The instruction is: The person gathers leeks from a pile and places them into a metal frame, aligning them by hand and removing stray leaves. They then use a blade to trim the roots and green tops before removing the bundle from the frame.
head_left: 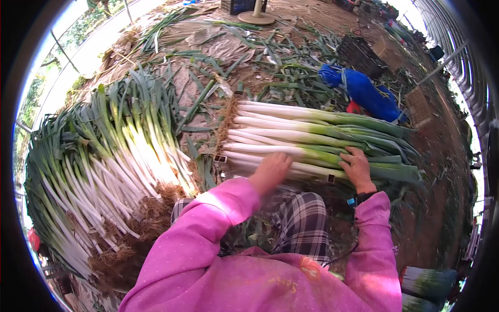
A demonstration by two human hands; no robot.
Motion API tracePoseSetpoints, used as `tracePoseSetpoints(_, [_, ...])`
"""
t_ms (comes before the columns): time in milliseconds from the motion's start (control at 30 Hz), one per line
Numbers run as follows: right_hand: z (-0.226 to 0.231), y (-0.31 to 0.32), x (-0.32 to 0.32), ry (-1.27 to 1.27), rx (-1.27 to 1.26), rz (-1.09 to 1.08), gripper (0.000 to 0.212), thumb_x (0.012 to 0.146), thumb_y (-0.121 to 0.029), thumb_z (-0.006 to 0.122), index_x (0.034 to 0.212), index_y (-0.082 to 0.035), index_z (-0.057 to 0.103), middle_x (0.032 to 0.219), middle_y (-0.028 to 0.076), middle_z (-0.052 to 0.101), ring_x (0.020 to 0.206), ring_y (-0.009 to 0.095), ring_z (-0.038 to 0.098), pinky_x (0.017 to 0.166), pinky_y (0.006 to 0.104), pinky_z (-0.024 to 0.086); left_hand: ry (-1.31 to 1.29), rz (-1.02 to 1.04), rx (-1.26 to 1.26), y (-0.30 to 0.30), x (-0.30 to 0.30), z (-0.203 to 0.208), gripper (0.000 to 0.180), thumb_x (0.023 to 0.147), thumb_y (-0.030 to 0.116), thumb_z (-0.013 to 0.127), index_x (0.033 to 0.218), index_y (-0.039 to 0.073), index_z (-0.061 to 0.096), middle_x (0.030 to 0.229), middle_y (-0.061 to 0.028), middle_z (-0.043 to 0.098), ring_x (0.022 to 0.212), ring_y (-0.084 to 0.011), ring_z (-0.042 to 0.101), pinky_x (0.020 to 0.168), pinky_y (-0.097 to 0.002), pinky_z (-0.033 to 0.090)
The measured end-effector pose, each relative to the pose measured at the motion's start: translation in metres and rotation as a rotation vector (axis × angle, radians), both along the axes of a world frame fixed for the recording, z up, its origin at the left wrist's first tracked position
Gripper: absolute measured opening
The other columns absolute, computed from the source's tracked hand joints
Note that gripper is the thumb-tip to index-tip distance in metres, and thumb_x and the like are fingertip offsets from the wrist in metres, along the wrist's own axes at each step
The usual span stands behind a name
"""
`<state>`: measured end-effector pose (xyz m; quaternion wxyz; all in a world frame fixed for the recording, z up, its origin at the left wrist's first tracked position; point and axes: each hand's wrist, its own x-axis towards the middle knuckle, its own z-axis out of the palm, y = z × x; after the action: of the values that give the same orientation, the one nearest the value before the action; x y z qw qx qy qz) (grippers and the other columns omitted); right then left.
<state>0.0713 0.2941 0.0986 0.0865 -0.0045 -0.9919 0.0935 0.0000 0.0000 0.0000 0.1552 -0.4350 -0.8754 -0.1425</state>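
In front of me, a bundle of long green onions [291, 136] lies sideways, roots to the left and dark green leaves to the right. My left hand [274, 167] closes its bent fingers over the white stems at the bundle's near edge; slight blur softens its outline. Farther right, my right hand [356, 166] has its fingers curled over the stalks where white turns to green. The undersides of both hands' grips are hidden. Small dark square ends [221, 158] of what looks like a frame show at the bundle's corners.
A large heap of green onions [112, 161] spreads along my left, roots toward me. Behind the bundle are loose leaves [291, 83], a blue bag [371, 96], a black crate [361, 56] and a round stand base [256, 18]. More bundled onions [423, 283] lie at the lower right.
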Motion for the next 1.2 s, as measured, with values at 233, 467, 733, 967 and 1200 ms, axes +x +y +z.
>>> tracePoseSetpoints(233, [0.015,-0.005,0.004,-0.093,0.004,0.082,0.031,0.073,-0.023,0.071,0.101,-0.011,0.072,0.116,0.010,0.062,0.111,0.030,0.054,0.096,0.0415,0.043,-0.178,-0.067,-0.095,-0.001,-0.006,0.017,0.015,0.083,0.014,0.053,0.096,0.008,0.059,0.090,-0.0083,0.061,0.089,-0.0256,0.061,0.077,-0.0375,0.051])
tracePoseSetpoints(467, [0.003,-0.022,0.024,0.143,0.106,0.201,0.030,0.078,-0.010,0.062,0.107,-0.013,0.067,0.104,0.006,0.060,0.102,0.025,0.054,0.096,0.0424,0.039,-0.235,-0.099,-0.223,0.002,0.009,0.009,0.016,0.082,0.014,0.055,0.095,0.006,0.057,0.086,-0.0122,0.063,0.084,-0.0284,0.062,0.071,-0.0390,0.052])
tracePoseSetpoints(733, [-0.003,-0.011,0.020,0.069,0.023,0.351,0.029,0.079,-0.007,0.060,0.106,-0.012,0.069,0.103,0.007,0.057,0.102,0.029,0.051,0.091,0.0421,0.039,-0.290,0.095,0.012,-0.008,0.024,0.011,0.068,0.076,0.018,0.062,0.138,0.002,0.042,0.090,-0.0126,0.057,0.085,-0.0282,0.059,0.069,-0.0385,0.051])
tracePoseSetpoints(967, [-0.009,-0.009,0.013,-0.017,0.021,0.347,0.027,0.078,-0.007,0.062,0.101,-0.017,0.072,0.094,0.005,0.057,0.096,0.028,0.052,0.088,0.0409,0.039,-0.060,0.160,-0.075,-0.011,0.030,0.023,0.059,0.078,0.022,0.063,0.134,0.009,0.048,0.122,-0.0191,0.049,0.118,-0.0369,0.046,0.098,-0.0491,0.040])
tracePoseSetpoints(1200, [-0.026,-0.019,0.011,0.048,0.019,0.309,0.026,0.077,-0.006,0.061,0.096,-0.017,0.074,0.091,0.004,0.059,0.093,0.027,0.054,0.087,0.0408,0.039,-0.371,0.046,0.009,-0.041,0.027,0.010,0.063,0.084,0.029,0.062,0.142,0.020,0.039,0.141,-0.0179,0.037,0.132,-0.0383,0.034,0.107,-0.0563,0.028])
